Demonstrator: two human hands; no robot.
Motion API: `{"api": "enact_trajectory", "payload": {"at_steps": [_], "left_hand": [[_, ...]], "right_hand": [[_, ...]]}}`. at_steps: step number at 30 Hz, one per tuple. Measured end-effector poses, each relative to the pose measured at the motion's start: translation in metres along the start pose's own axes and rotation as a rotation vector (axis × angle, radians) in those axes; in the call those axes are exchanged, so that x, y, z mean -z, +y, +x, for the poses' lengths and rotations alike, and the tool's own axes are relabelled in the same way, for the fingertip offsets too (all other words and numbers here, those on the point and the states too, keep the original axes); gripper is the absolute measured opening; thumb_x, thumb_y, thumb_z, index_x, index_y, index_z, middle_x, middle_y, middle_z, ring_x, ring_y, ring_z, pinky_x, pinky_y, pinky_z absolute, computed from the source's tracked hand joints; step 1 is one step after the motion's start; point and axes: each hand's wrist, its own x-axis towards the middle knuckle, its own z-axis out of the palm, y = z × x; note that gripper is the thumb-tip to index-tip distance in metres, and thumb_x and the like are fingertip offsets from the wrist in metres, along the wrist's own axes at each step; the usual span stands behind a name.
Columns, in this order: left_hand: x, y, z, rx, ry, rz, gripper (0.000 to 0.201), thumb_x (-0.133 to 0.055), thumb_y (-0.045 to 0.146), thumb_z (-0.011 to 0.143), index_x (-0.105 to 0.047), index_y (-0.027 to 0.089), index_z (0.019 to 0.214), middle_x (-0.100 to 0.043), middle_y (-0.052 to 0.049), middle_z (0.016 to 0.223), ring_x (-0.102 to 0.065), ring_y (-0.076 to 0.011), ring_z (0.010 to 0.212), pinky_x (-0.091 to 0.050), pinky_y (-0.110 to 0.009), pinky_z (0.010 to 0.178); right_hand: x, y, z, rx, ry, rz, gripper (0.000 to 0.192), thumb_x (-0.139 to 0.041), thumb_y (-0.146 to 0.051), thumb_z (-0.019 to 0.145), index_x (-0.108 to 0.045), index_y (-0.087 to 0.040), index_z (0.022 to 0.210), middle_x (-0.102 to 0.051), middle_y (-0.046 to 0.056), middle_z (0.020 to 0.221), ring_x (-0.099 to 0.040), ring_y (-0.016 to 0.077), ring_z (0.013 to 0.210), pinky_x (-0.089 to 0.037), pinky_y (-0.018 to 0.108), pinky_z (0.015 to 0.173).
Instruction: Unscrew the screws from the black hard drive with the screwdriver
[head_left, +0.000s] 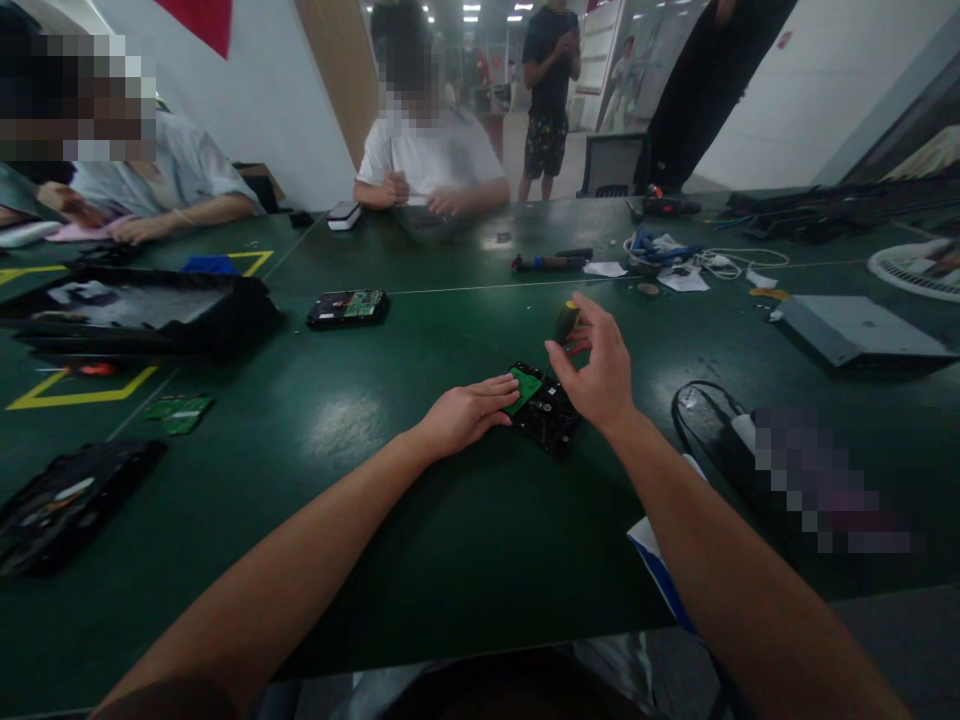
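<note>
A hard drive (551, 412) with a green circuit board on its upper face lies on the table in front of me. My left hand (474, 412) holds it at the left, fingers stretched together over the green board and thumb at the near edge. A screwdriver (567, 322) with a dark green and yellow handle stands nearly upright over the drive. Its thin shaft reaches down to the drive, though the tip is too small to make out. My right hand (596, 365) has its fingers around the handle.
Another hard drive (347, 308) lies farther back. Left are a black tray (142, 310), a loose circuit board (180, 412) and a black device (75, 500). A grey metal box (862, 330), cables (664, 247) and a dark tool (551, 262) lie right. People sit across the table.
</note>
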Motion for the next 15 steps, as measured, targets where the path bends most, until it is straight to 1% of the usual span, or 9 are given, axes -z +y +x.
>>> {"api": "enact_trajectory", "payload": {"at_steps": [3,7,11,15], "left_hand": [[0.0000,0.0000,0.0002,0.004,-0.001,0.002,0.045,-0.059,0.033,0.098,-0.060,0.015,0.139,-0.058,-0.015,0.146,-0.047,-0.0253,0.142,-0.042,-0.048,0.119],[-0.0003,0.0002,-0.0001,0.000,0.006,0.003,0.045,-0.059,0.033,0.097,-0.060,0.017,0.139,-0.058,-0.014,0.146,-0.048,-0.0257,0.142,-0.043,-0.049,0.117],[0.0003,0.0009,0.0003,0.005,-0.002,0.012,0.045,-0.060,0.033,0.097,-0.061,0.015,0.139,-0.058,-0.015,0.145,-0.047,-0.0252,0.142,-0.042,-0.048,0.118],[0.0012,0.0026,0.0016,0.007,0.001,0.008,0.045,-0.060,0.032,0.097,-0.061,0.015,0.138,-0.059,-0.015,0.144,-0.048,-0.0252,0.142,-0.042,-0.048,0.118]], "right_hand": [[-0.0002,-0.0005,0.0003,-0.002,-0.004,-0.007,0.066,-0.061,-0.026,0.090,-0.036,-0.031,0.151,-0.056,0.010,0.130,-0.065,0.0236,0.089,-0.063,0.044,0.077],[-0.0003,-0.0008,0.0003,0.007,-0.012,-0.002,0.067,-0.058,-0.024,0.091,-0.032,-0.030,0.153,-0.054,0.011,0.136,-0.066,0.0233,0.091,-0.063,0.044,0.079],[0.0005,-0.0010,0.0000,-0.009,0.000,-0.010,0.065,-0.060,-0.025,0.090,-0.036,-0.030,0.150,-0.055,0.010,0.128,-0.065,0.0218,0.085,-0.063,0.044,0.076],[0.0017,-0.0026,0.0005,-0.014,-0.006,-0.012,0.064,-0.061,-0.025,0.090,-0.037,-0.032,0.149,-0.055,0.010,0.125,-0.064,0.0225,0.088,-0.062,0.045,0.076]]}}
